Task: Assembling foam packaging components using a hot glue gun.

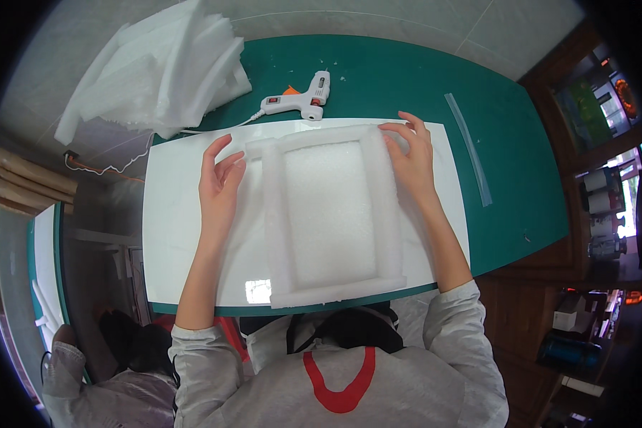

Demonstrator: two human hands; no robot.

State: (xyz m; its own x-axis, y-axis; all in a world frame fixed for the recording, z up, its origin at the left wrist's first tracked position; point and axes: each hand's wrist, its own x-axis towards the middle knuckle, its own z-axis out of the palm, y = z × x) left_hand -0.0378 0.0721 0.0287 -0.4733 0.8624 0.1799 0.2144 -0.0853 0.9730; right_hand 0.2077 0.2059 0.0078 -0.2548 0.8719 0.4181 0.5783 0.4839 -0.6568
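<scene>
A rectangular white foam tray (387, 214), a flat sheet edged with thick foam strips, lies in front of me on a glossy white board (178, 214). At its upper left corner one strip juts out past the side. Beside that corner, my left hand (221, 175) is held with fingers apart, empty and a small gap away from the foam. My right hand (411, 153) is at the upper right corner, fingers spread and loosely curved. Its fingertips are at the foam edge; whether they touch it I cannot tell.
A white glue gun (299, 98) with a cord lies beyond the board on the green table (399, 71). Foam sheets (157, 71) are piled at the far left. To the right are clear glue sticks (469, 150). Another person's arm (71, 371) shows at lower left.
</scene>
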